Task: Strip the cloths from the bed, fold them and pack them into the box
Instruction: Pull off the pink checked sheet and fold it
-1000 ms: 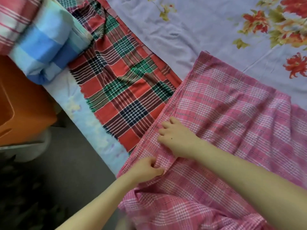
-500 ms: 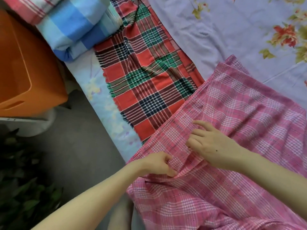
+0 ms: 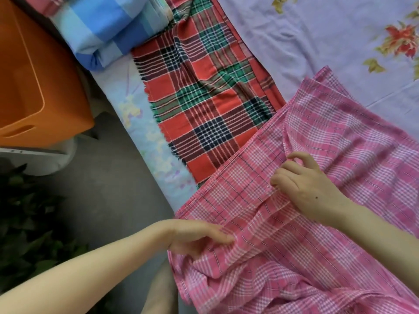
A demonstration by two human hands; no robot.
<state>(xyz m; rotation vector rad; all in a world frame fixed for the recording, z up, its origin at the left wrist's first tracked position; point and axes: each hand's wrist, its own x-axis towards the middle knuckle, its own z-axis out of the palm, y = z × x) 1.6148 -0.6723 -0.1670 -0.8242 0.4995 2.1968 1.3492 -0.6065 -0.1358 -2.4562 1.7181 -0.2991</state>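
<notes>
pink checked cloth at 5 o'clock — left hand has slid apart from right hand, both pinching its fold; crease drawn out, orange box waits at 10 o'clock.

open lilac sheet beyond pink cloth, blue bundle (folded) beside orange box
</notes>
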